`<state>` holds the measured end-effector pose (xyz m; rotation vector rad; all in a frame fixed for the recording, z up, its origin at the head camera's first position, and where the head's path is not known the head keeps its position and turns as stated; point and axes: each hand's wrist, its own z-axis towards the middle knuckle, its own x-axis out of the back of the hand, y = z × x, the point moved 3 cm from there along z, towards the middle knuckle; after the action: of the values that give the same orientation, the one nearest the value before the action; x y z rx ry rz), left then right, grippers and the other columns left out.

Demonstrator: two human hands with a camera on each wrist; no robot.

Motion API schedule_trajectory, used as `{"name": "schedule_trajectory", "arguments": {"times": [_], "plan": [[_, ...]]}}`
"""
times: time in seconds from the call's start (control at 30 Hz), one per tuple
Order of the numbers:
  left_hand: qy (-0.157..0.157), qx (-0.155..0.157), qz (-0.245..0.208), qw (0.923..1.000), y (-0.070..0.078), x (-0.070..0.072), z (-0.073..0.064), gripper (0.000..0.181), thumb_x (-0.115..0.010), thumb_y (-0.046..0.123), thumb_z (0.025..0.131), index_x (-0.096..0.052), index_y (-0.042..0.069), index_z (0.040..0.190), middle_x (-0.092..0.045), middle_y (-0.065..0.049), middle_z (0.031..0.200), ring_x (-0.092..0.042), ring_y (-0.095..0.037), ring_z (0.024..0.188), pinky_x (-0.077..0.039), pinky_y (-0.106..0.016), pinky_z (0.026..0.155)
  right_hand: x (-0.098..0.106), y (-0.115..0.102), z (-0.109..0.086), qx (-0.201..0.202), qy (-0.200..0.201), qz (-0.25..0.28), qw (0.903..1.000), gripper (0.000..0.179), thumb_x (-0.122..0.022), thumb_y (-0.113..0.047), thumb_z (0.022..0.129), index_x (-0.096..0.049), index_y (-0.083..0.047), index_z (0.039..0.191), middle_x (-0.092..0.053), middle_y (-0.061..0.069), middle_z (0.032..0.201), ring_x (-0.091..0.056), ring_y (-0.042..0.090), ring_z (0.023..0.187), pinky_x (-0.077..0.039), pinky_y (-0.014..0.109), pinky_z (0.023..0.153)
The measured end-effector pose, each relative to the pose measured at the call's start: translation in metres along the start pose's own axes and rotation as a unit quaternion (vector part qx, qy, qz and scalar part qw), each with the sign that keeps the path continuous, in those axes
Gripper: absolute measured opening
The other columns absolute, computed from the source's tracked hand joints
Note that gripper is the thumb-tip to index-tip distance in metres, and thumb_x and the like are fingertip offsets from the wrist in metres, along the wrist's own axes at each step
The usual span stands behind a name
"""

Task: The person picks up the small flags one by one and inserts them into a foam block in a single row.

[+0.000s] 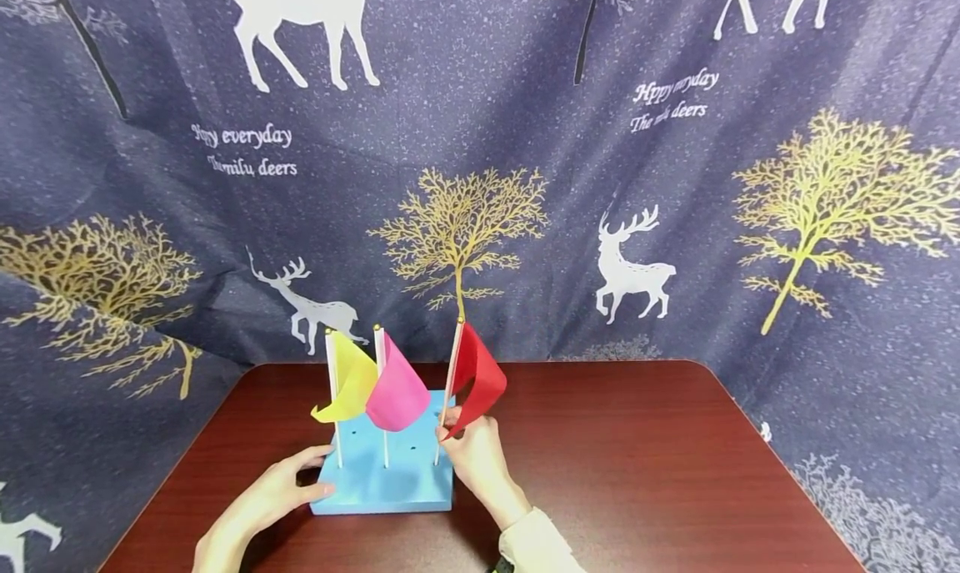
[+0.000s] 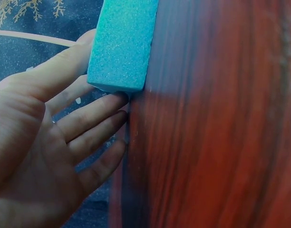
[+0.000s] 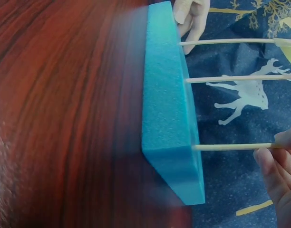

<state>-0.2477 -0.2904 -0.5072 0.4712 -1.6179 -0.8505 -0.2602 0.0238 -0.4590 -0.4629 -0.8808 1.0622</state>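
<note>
A light blue foam block (image 1: 382, 495) lies on the table, with small holes in its top. Along its front row stand a yellow flag (image 1: 354, 381), a pink flag (image 1: 399, 394) and a red flag (image 1: 486, 377) on thin sticks. My right hand (image 1: 477, 460) pinches the red flag's stick (image 3: 236, 147) between thumb and fingers; in the right wrist view its lower end meets the block at the right. At the block's left edge, my left hand (image 1: 277, 494) touches it with thumb and fingers, which look nearly straight in the left wrist view.
A reddish-brown wooden table (image 1: 622, 464) with rounded far corners spreads around the block. Behind it hangs a dark blue cloth (image 1: 480, 123) printed with white deer and golden trees.
</note>
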Motion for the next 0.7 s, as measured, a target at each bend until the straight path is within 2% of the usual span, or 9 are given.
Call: {"name": "schedule_trajectory", "arguments": {"times": [0.17,0.4,0.7], "plan": [[0.0,-0.002,-0.002,1.0,0.0001,0.0001,-0.0001,0.068,-0.079,0.031,0.084,-0.052,0.001,0.138,-0.061,-0.017,0.123,-0.055,-0.038,0.117,-0.048,-0.038,0.083,-0.0037,0.0017,-0.0026,-0.01,-0.003,-0.004,0.9999,0.016,-0.075,0.001,0.079,-0.075,-0.014,0.084,-0.07,-0.006,0.076,-0.062,0.004,0.067,-0.051,0.021,0.063],[0.003,-0.007,-0.004,1.0,0.0004,0.0002,0.0004,0.067,-0.079,0.031,0.083,-0.052,0.001,0.137,-0.061,-0.018,0.123,-0.054,-0.039,0.117,-0.048,-0.038,0.084,-0.0042,0.0002,-0.0024,-0.033,-0.005,-0.019,0.9993,0.02,-0.075,-0.005,0.079,-0.074,-0.016,0.064,-0.064,-0.011,0.058,-0.054,-0.005,0.052,-0.045,0.017,0.051],[0.0,-0.003,-0.007,1.0,-0.0007,-0.0003,0.0004,0.067,-0.078,0.031,0.084,-0.052,0.0,0.138,-0.061,-0.018,0.123,-0.055,-0.039,0.117,-0.048,-0.036,0.082,-0.0066,0.0034,-0.0019,-0.005,-0.006,-0.024,0.9997,0.013,-0.074,-0.002,0.08,-0.077,-0.014,0.076,-0.068,-0.008,0.068,-0.06,-0.003,0.059,-0.049,0.017,0.058]]}}
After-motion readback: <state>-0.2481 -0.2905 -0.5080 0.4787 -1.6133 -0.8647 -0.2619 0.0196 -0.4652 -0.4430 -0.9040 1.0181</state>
